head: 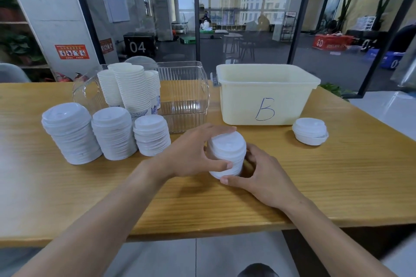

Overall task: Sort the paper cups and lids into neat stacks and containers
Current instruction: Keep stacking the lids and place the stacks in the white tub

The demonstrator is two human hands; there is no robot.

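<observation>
Both hands closed around one short stack of white lids (227, 155) near the front middle of the wooden bench (315, 177). Left hand (191, 153) wrapped over the stack's left side, fingers curving across its far rim, thumb pressed against its near face. Right hand (261, 177) cupped against the right and lower side, thumb tip touching the stack's bottom edge, grip snug from both sides. Stack tilted a little, top leaning away toward the far edge; whether its base touches the bench cannot be told. To the left, three taller lid stacks (112, 135) standing side by side in a row, shrinking in height from left to right. Just behind them, a clear ribbed container (186, 105) holding several columns of nested paper cups (132, 87) at its left end. To its right, a pale yellow tub (265, 96) marked with a handwritten B. Near the tub's right front corner, a low pile of lids (310, 130), well apart from the hands.
</observation>
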